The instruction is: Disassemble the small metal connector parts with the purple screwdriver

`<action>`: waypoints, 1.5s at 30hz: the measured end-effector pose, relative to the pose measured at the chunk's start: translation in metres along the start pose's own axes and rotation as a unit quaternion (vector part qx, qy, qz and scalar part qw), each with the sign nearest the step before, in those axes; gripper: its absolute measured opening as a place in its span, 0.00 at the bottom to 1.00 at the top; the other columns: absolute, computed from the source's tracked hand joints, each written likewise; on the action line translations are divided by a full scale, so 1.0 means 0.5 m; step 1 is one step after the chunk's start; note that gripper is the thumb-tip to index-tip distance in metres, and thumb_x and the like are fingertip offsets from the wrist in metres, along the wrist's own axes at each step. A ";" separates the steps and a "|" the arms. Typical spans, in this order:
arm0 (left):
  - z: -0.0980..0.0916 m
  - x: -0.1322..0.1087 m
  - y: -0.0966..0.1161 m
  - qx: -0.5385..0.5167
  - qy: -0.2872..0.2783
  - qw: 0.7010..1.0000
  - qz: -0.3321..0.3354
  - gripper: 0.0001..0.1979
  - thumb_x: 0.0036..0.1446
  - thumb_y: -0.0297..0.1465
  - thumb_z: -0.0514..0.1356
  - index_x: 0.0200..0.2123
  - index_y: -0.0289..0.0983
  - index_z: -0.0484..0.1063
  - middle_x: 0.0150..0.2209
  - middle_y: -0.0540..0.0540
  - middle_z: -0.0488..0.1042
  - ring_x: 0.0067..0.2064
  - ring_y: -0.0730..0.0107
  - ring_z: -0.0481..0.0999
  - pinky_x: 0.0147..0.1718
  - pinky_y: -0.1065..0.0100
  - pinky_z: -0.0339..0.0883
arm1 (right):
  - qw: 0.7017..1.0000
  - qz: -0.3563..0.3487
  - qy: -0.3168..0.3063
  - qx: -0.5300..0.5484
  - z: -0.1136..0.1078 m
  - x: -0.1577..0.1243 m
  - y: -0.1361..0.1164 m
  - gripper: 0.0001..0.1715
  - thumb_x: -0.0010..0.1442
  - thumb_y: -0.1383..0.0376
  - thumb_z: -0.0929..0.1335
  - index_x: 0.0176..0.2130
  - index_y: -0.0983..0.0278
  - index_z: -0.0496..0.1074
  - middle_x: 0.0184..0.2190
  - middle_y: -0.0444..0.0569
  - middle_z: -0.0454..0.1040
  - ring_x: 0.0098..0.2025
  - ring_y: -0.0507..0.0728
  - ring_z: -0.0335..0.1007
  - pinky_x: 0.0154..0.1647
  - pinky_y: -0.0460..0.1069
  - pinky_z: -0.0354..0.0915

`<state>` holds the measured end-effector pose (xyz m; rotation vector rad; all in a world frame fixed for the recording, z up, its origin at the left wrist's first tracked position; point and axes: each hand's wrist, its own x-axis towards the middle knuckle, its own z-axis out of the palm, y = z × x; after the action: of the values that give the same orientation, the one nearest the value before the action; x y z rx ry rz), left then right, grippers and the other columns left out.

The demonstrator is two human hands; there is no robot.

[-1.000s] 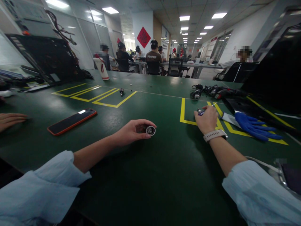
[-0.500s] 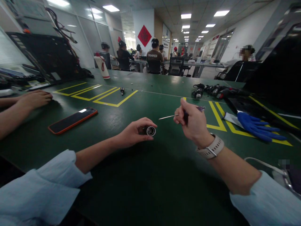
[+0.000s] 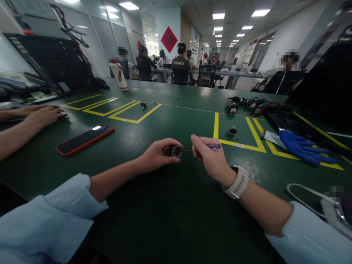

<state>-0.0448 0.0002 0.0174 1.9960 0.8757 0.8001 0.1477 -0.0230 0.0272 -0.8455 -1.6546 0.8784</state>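
Between the thumb and fingers of my left hand (image 3: 155,156) is a small round metal housing (image 3: 176,151), its open ringed end turned toward me. My right hand (image 3: 210,157), with a watch on the wrist, is closed around a screwdriver (image 3: 214,146) with a purplish handle. The screwdriver's thin shaft points left and its end is at the right rim of the housing; whether the tip is inside I cannot tell. A cone-shaped metal part (image 3: 233,130) lies on the table beyond my right hand, with a tiny dark piece (image 3: 238,139) beside it.
An orange-edged phone (image 3: 85,139) lies on the left, near another person's hands (image 3: 44,115). A small metal part (image 3: 143,105) sits by yellow tape marks. On the right are dark cabled tools (image 3: 247,105) and a blue glove (image 3: 302,146). A white cup (image 3: 119,76) stands farther back.
My right hand has moved left and down, bringing the screwdriver to the housing and uncovering the cone-shaped part behind. My left hand has stayed nearly still.
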 end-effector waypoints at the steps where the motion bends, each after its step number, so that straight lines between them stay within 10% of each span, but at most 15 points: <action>1: 0.000 0.000 0.001 0.006 0.001 1.000 -0.001 0.17 0.47 0.26 0.65 0.42 0.36 0.71 0.42 0.45 0.73 0.45 0.64 0.74 0.46 0.60 0.69 | 1.000 0.002 -0.001 -0.001 0.001 0.000 0.000 0.28 0.64 0.56 0.61 0.15 0.63 0.61 0.13 0.38 0.56 0.17 0.47 0.52 0.20 0.46 0.49; 10: 0.008 -0.003 -0.001 0.055 0.022 0.998 0.005 0.16 0.47 0.27 0.65 0.42 0.34 0.71 0.40 0.45 0.73 0.43 0.65 0.74 0.42 0.63 0.70 | 0.996 0.051 0.011 0.078 0.021 -0.013 0.019 0.26 0.62 0.57 0.62 0.17 0.63 0.64 0.13 0.38 0.59 0.18 0.48 0.56 0.22 0.46 0.52; 21: 0.011 -0.004 -0.008 0.117 0.030 0.993 0.000 0.14 0.49 0.29 0.64 0.41 0.34 0.69 0.39 0.45 0.72 0.39 0.67 0.73 0.37 0.65 0.69 | 0.876 0.262 0.132 0.383 0.034 -0.004 0.051 0.22 0.53 0.56 0.69 0.15 0.64 0.64 0.11 0.38 0.60 0.16 0.47 0.54 0.21 0.46 0.53; 34: 0.012 -0.003 -0.010 0.006 -0.021 1.000 -0.017 0.16 0.51 0.29 0.61 0.45 0.35 0.65 0.41 0.46 0.68 0.42 0.67 0.70 0.42 0.63 0.67 | 0.932 0.151 0.121 0.306 0.040 -0.014 0.036 0.23 0.57 0.57 0.67 0.16 0.63 0.66 0.13 0.39 0.61 0.18 0.48 0.55 0.24 0.47 0.52; 45: 0.020 -0.004 -0.005 0.088 -0.013 0.996 0.003 0.12 0.51 0.29 0.61 0.40 0.35 0.66 0.37 0.48 0.67 0.38 0.69 0.69 0.37 0.66 0.65 | 0.874 0.250 0.102 0.403 0.040 -0.012 0.038 0.22 0.54 0.57 0.68 0.15 0.64 0.66 0.12 0.39 0.62 0.17 0.48 0.55 0.22 0.47 0.53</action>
<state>-0.0388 -0.0044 0.0103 2.1578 0.9545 0.7188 0.1316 -0.0217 0.0040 -0.7252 -0.7360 1.6206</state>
